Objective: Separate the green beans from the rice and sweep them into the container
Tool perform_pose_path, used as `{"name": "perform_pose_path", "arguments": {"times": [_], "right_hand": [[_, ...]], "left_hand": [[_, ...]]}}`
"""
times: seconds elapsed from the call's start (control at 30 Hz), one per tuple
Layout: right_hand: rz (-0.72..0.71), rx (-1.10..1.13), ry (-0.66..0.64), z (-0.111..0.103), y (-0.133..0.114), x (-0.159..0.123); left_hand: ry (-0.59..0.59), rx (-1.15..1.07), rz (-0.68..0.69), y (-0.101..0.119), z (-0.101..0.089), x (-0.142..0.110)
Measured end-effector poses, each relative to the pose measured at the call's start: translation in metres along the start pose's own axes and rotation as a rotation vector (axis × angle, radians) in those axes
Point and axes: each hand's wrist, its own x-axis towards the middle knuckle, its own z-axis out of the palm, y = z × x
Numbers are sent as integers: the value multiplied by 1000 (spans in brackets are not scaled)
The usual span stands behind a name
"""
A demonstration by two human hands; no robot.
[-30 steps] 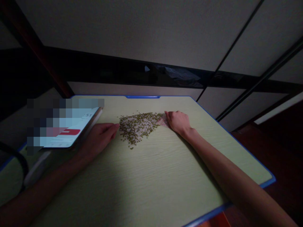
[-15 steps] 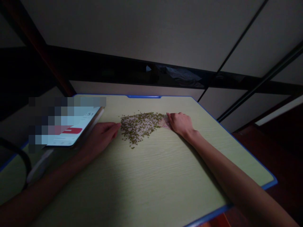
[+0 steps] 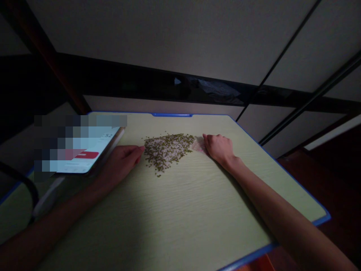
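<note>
A pile of small green beans mixed with pale grains (image 3: 167,147) lies on a light green table (image 3: 180,203). My left hand (image 3: 121,162) rests flat on the table, fingers stretched together, fingertips touching the pile's left edge. My right hand (image 3: 219,147) lies at the pile's right edge with curled fingers. A patch of pinkish grains (image 3: 199,145) sits just under its fingertips. Whether the fingers pinch anything is hidden.
A lit phone or tablet (image 3: 84,154) leans at the left of the table, its screen partly blurred. The table has a blue rim (image 3: 172,114). A dark cable or chair arm (image 3: 25,184) curves at the far left. Dark floor lies to the right.
My right hand has slid a little to the right, away from the pile, leaving the pinkish grains more exposed. My left hand has stayed in place.
</note>
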Motion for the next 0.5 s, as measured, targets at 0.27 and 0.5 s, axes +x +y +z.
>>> {"name": "perform_pose_path", "arguments": {"times": [0.27, 0.5], "right_hand": [[-24, 3, 23, 0, -5, -1], [-22, 6, 1, -3, -9, -3]], "left_hand": [[5, 15, 28, 1, 2, 0], [7, 19, 23, 0, 0, 0]]}}
